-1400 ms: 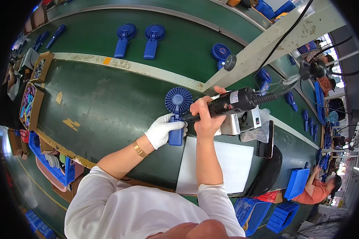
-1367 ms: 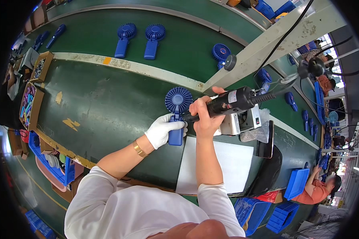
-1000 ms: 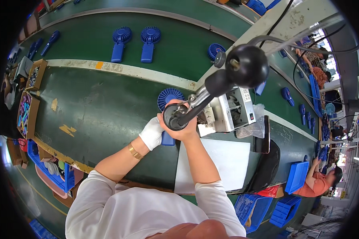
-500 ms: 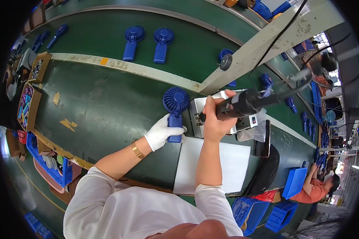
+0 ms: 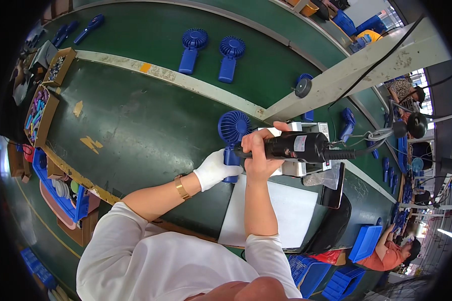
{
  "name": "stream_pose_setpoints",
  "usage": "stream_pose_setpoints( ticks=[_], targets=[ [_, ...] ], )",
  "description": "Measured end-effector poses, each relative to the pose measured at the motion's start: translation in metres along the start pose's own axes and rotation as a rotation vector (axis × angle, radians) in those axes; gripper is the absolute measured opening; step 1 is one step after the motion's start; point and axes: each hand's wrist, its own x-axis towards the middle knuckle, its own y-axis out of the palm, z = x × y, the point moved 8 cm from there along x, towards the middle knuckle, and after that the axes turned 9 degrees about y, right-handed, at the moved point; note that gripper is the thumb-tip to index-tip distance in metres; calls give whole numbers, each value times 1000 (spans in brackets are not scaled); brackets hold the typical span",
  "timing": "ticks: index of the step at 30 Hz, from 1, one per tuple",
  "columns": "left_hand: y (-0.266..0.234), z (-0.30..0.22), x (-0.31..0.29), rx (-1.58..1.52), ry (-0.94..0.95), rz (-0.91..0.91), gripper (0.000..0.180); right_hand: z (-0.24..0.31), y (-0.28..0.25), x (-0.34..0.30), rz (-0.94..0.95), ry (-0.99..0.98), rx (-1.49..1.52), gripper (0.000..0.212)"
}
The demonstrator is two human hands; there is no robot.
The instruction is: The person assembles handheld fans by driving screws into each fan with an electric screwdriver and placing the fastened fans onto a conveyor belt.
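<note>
A blue handheld fan [image 5: 234, 125] is held by its handle in my left hand [image 5: 213, 171], which wears a white glove; the round grille points away from me. My bare right hand [image 5: 258, 158] is wrapped round a black electric screwdriver [image 5: 301, 146], tilted nearly level with its tip end at the fan's handle. The gripping fingers partly hide the tip, so contact with a screw cannot be made out. A cable and a metal spring hanger [image 5: 379, 134] trail from the tool's right end. Behind my right hand stands a silver box-shaped machine [image 5: 290, 168], partly covered.
A white sheet [image 5: 286, 213] lies in front of the machine, near a dark phone [image 5: 335, 193]. Two more fans [image 5: 232, 47] lie on the green belt beyond the pale rail. A slanted post [image 5: 356, 75] rises at right. Boxes of small parts [image 5: 41, 118] stand left.
The screwdriver has swung leftward and levelled, from over the machine to the fan's handle. My left hand keeps its hold on the fan. The whole view has shifted slightly.
</note>
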Motion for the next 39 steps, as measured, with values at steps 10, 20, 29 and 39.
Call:
stream_pose_setpoints(
  ticks=[10,20,29,39],
  targets=[
    [-4,-5,0,212,31,-26,34,-33,-3,-7,13,79,-57,51],
    [-6,12,3,-56,215,-93,39,-21,-5,-6,11,73,156,47],
    [-29,-147,156,1101,577,-427,65,60,-38,-3,-245,-374,-467,50],
    [-39,-142,210,1810,361,-334,31,37,-37,6,-229,-145,-373,46]
  ],
)
